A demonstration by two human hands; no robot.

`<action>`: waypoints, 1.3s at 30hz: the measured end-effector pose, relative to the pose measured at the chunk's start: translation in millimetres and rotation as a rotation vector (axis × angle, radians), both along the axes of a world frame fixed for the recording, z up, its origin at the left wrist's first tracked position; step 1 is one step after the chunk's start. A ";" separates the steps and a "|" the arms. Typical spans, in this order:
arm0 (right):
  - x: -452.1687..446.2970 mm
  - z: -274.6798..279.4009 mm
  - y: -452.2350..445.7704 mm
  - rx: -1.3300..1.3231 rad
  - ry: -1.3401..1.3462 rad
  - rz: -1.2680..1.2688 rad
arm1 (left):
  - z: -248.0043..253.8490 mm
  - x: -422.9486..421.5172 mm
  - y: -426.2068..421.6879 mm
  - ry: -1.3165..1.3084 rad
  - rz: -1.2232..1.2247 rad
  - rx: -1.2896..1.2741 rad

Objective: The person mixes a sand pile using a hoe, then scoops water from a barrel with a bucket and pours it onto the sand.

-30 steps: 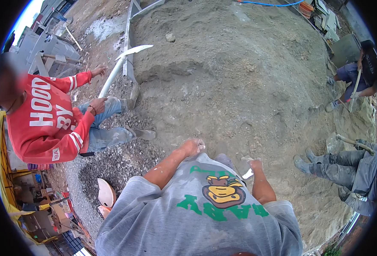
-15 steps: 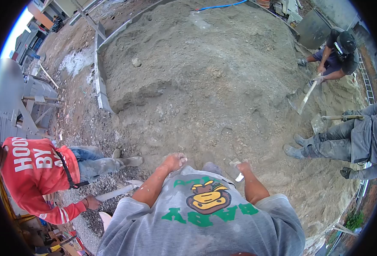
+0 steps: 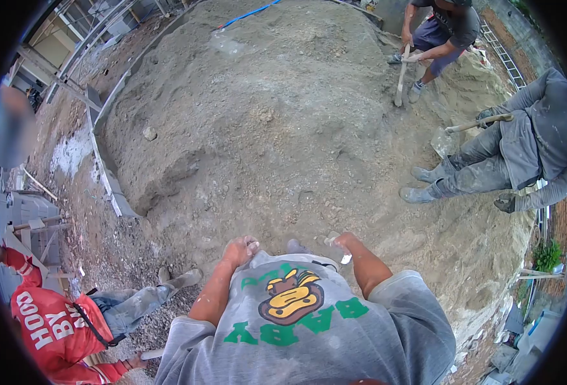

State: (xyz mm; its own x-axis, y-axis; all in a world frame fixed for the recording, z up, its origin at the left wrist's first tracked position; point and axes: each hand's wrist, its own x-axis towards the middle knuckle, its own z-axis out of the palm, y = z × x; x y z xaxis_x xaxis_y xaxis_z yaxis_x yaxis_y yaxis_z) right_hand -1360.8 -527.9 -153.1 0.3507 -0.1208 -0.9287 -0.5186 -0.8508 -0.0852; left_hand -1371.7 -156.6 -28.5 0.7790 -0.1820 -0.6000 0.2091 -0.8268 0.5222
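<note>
My left hand (image 3: 240,249) is at my waist by the hem of my grey shirt (image 3: 283,359). Its fingers are curled closed, with pale dust on them; whatever may be inside is hidden. On the other side, my right hand (image 3: 345,241) hangs low beside the shirt with bent fingers. A small white item (image 3: 346,259) shows just under that hand, too small to name, and I cannot tell if the fingers grip it. Between the hands the tip of a shoe (image 3: 295,246) shows beyond the hem.
A broad mound of grey-brown sandy soil (image 3: 245,135) lies ahead, edged on the left by boards (image 3: 107,179). One person in black (image 3: 447,29) holds a long-handled tool (image 3: 401,80). Another, in grey (image 3: 521,147), holds a shovel (image 3: 447,140). Someone in red (image 3: 55,327) stands left.
My view has turned to the right. The person in red now has one arm stretched out. The person in black has the tool handle more upright. My hands stay near my waist.
</note>
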 end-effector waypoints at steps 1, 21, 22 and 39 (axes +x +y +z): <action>1.0 6.1 4.1 0.018 0.026 -0.019 | 7.4 6.2 -4.3 0.034 0.011 0.002; -19.3 -35.4 38.2 -0.107 0.110 -0.066 | -14.9 95.2 76.3 -0.030 0.094 -0.138; -23.2 -39.8 43.3 -0.123 0.090 -0.061 | -10.7 104.1 87.5 -0.029 0.105 -0.141; 121.2 73.3 202.4 -0.199 -0.251 -0.681 | -9.4 177.2 349.6 -0.061 0.328 -0.229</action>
State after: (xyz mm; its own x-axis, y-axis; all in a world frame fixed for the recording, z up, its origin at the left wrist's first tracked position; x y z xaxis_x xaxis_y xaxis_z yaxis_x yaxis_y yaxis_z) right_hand -1239.6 -325.5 -79.8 0.3367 -0.5440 -0.7686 -0.9210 -0.3602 -0.1485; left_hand -1194.5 193.0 -37.9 0.8507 -0.0411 -0.5241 0.4059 -0.5822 0.7045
